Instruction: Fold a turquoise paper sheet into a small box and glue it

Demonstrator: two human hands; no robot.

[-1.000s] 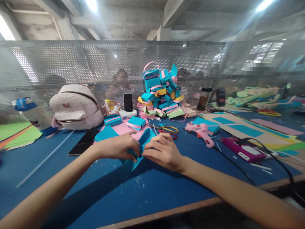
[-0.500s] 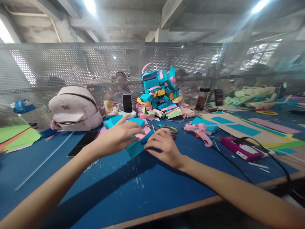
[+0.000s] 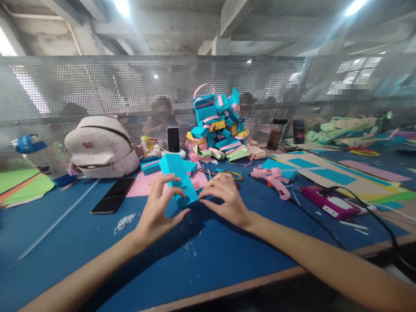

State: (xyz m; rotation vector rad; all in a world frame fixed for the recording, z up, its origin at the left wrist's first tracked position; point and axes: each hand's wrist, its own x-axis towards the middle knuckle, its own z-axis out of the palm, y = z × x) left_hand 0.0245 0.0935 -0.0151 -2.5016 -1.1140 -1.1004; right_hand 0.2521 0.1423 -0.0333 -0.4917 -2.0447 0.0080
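A folded blue paper box [image 3: 177, 170] stands tilted between my hands over the blue table. My right hand [image 3: 225, 197] pinches its lower right corner between thumb and fingers. Around the box's left side curves my left hand [image 3: 160, 206], thumb and fingers spread apart. Its fingertips overlap the box's face; whether they press on it I cannot tell. Behind lies pink paper [image 3: 143, 182] with a smaller blue box with a pink strip [image 3: 151, 164] on it. Yellow-handled scissors [image 3: 235, 175] lie just behind my right hand.
A pile of blue, pink and yellow paper boxes [image 3: 217, 130] rises at the back. To the right are a pink glue gun [image 3: 273, 178], a purple power bank [image 3: 329, 203] and paper sheets [image 3: 334, 177]. Leftward are a black phone [image 3: 113, 196], a backpack [image 3: 102, 149] and a bottle [image 3: 45, 162].
My left hand has dropped from flat above the box to its near left side, with thumb and fingers spread. The blue box now shows upright and less covered. My right hand stays at its corner.
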